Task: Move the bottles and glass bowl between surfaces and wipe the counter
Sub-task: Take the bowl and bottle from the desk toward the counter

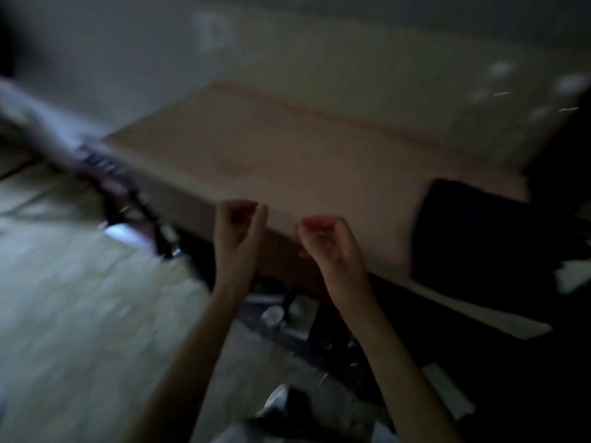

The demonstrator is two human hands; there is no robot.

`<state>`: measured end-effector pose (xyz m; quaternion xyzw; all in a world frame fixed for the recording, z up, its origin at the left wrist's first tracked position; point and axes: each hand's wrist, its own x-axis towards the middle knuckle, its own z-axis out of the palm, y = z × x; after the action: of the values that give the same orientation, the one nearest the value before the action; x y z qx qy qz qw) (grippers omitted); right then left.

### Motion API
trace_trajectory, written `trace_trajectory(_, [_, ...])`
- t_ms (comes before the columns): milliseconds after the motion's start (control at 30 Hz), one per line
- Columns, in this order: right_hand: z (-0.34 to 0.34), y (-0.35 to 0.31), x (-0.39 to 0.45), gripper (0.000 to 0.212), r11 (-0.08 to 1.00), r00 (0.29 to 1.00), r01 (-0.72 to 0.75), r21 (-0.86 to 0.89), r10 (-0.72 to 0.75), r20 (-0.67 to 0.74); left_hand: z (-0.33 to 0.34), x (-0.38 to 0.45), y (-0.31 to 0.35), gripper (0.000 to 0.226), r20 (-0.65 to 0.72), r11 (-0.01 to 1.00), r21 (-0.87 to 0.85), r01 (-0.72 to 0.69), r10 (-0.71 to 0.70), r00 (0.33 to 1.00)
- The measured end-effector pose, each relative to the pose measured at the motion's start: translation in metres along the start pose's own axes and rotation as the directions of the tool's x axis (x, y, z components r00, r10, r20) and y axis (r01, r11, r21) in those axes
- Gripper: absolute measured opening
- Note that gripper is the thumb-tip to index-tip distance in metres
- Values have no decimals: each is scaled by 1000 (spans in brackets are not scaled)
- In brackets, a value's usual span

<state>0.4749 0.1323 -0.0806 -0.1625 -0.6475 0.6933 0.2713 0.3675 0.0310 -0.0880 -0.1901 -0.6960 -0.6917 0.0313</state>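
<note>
The view is dark and blurred by motion. A wide tan counter (319,155) fills the middle. My left hand (238,231) and my right hand (329,241) are raised side by side at its near edge, fingers curled in, nothing visible in either. Pale round shapes (500,69) at the counter's far right may be bottle tops or glassware; the blur hides what they are. Below the edge, small pale round things (273,314) sit on a dark lower surface. No bowl or cloth can be made out.
A dark chair back (479,231) stands against the counter's right side. A dark metal frame (128,193) stands left of the counter. Pale tiled floor (80,298) spreads to the left. A grey wall (128,59) rises behind.
</note>
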Motion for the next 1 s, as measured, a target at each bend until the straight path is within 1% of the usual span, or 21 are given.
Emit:
trace_trajectory(33, [17, 25, -19, 13, 996, 990, -90, 21, 87, 111, -29, -22, -20, 10, -54, 996, 66, 53, -50, 997])
trace_trajectory(67, [31, 51, -38, 12, 980, 957, -201, 2, 196, 213, -56, -46, -43, 9, -73, 981, 134, 139, -130, 989])
trace_trajectory(100, [40, 82, -57, 12, 949, 903, -310, -57, 313, 294, -81, -70, -72, 10, -85, 948, 180, 264, -252, 964])
trace_trajectory(133, [46, 115, -74, 12, 901, 829, -413, -134, 433, 355, -107, -95, -100, 12, -95, 887, 196, 417, -406, 909])
trace_trajectory(167, [46, 150, -91, 12, 830, 738, -512, -219, 556, 383, -132, -121, -125, 14, -103, 796, 193, 574, -565, 818])
trace_trajectory(200, [42, 183, -105, 11, 745, 644, -590, -311, 667, 376, -157, -147, -146, 16, -120, 673, 172, 719, -711, 693])
trace_trajectory(233, [34, 214, -120, 9, 654, 563, -642, -401, 757, 332, -181, -176, -163, 18, -149, 533, 135, 835, -822, 549])
trace_trajectory(267, [23, 242, -133, 7, 563, 498, -673, -480, 824, 269, -203, -206, -177, 20, -183, 414, 95, 905, -887, 425])
trace_trajectory(300, [9, 269, -142, 5, 480, 448, -692, -539, 871, 199, -222, -233, -187, 23, -226, 328, 49, 943, -916, 331])
trace_trajectory(333, [-3, 292, -148, 5, 401, 408, -702, -588, 904, 129, -242, -259, -196, 25, -275, 263, 0, 965, -927, 253])
trace_trajectory(367, [-10, 313, -154, 10, 332, 366, -695, -638, 927, 84, -259, -282, -204, 26, -325, 205, -45, 978, -929, 180])
trace_trajectory(433, [-9, 338, -161, 18, 228, 287, -610, -759, 956, 57, -283, -320, -214, 29, -386, 104, -114, 988, -921, 52])
trace_trajectory(467, [5, 339, -161, 15, 213, 277, -570, -794, 959, 58, -293, -338, -219, 31, -406, 55, -154, 986, -914, -12])
trace_trajectory(500, [27, 339, -159, 14, 228, 280, -538, -812, 956, 83, -301, -352, -221, 31, -417, 14, -199, 980, -906, -72])
trace_trajectory(600, [114, 328, -142, 12, 317, 285, -412, -854, 935, 210, -322, -374, -231, 43, -421, -66, -345, 936, -881, -217])
trace_trajectory(700, [205, 342, -123, 7, 424, 295, -296, -856, 893, 340, -355, -378, -250, 45, -389, -103, -472, 875, -867, -312])
trace_trajectory(733, [225, 345, -115, 6, 436, 303, -264, -860, 884, 356, -364, -370, -255, 44, -376, -114, -497, 860, -865, -332])
trace_trajectory(800, [253, 348, -102, 4, 432, 282, -221, -874, 886, 367, -385, -350, -265, 31, -368, -107, -499, 860, -872, -322])
trace_trajectory(867, [280, 367, -87, 10, 367, 252, -201, -908, 915, 314, -431, -316, -286, 17, -363, -106, -478, 872, -880, -306])
trace_trajectory(933, [299, 379, -72, 9, 300, 275, -214, -929, 932, 238, -479, -273, -301, 25, -395, -84, -485, 871, -867, -304])
trace_trajectory(1000, [318, 387, -48, 10, 243, 313, -277, -930, 937, 152, -527, -223, -312, 32, -430, -12, -468, 884, -871, -239])
